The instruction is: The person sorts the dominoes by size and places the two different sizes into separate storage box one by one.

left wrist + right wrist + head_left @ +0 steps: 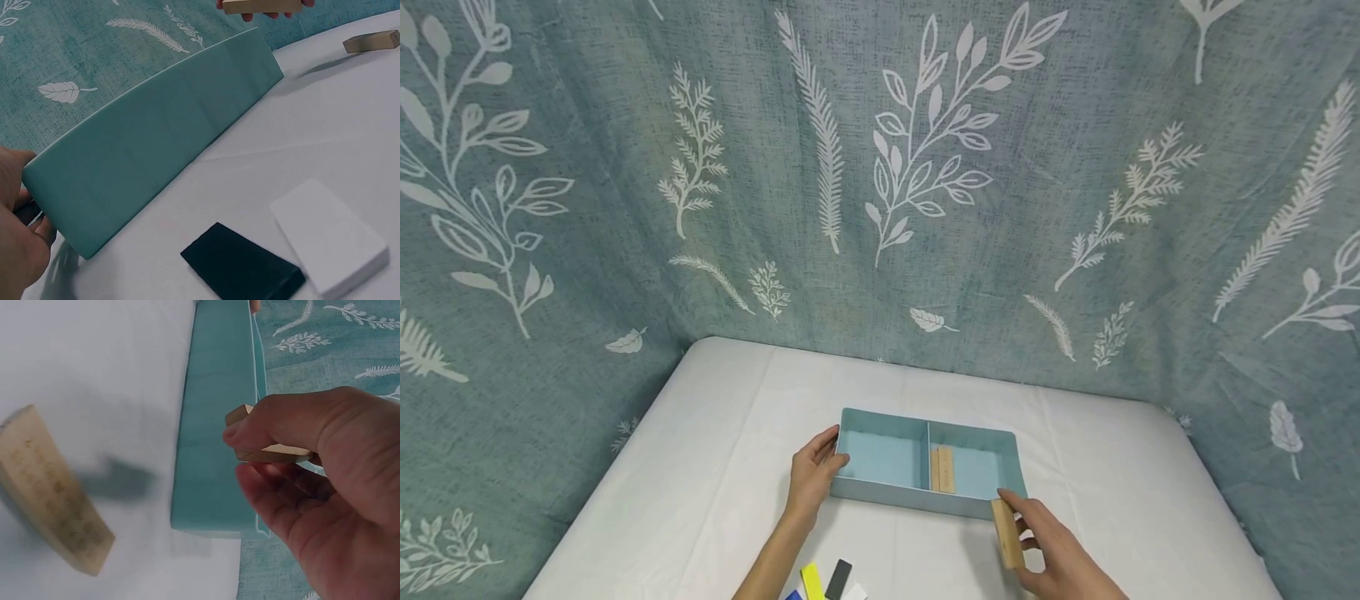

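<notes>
A teal two-compartment box [880,493] sits on the white-covered table. At its left end my left hand [811,479] grips the wall, thumb over the rim; the left wrist view shows this hand [22,231] at the box corner. My right hand [1056,546] pinches a wooden block [1008,535] just outside the front right corner. In the right wrist view, that block [275,453] is between thumb and fingers, level with the box rim. Inside the right compartment, wooden blocks [943,471] stand side by side against the divider.
Another wooden block [56,494] with faint lettering lies on the table in front of the box. Nearer the front edge are a yellow block [812,581], a black block [838,578], a white block [331,237] and part of a blue one [793,595]. Patterned curtains [880,292] surround the table.
</notes>
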Demonstrator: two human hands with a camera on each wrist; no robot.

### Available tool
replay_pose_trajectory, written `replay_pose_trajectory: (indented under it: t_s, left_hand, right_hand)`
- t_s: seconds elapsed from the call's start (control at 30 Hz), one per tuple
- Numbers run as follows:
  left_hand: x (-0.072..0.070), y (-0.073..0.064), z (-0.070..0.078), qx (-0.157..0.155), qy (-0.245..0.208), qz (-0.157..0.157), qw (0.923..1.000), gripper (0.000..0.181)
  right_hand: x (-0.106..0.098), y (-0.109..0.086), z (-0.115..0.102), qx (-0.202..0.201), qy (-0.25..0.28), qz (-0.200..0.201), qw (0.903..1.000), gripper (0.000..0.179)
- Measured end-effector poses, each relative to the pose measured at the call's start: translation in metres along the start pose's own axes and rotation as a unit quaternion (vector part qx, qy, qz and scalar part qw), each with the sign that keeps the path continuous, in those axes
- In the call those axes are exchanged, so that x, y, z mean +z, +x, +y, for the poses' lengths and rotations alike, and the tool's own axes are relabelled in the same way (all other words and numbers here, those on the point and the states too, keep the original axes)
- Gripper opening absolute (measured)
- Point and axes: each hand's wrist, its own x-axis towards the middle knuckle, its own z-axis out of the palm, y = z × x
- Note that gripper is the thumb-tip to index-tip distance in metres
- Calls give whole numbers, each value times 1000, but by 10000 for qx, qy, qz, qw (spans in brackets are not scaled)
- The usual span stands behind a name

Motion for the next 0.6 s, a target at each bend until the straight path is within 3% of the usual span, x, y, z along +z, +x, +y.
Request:
replay_pose_trajectory:
  t_s: [0.33, 0.6]
  left_hand:
    - [0, 1, -3, -42, 68, 30, 10000, 54]
    - [-1, 2, -3, 10, 44, 8, 10000, 53]
  right_hand:
    - [-4, 22, -7, -160, -332, 427, 9984, 93]
    - [-13, 44, -9, -202, -304, 353, 9987, 91]
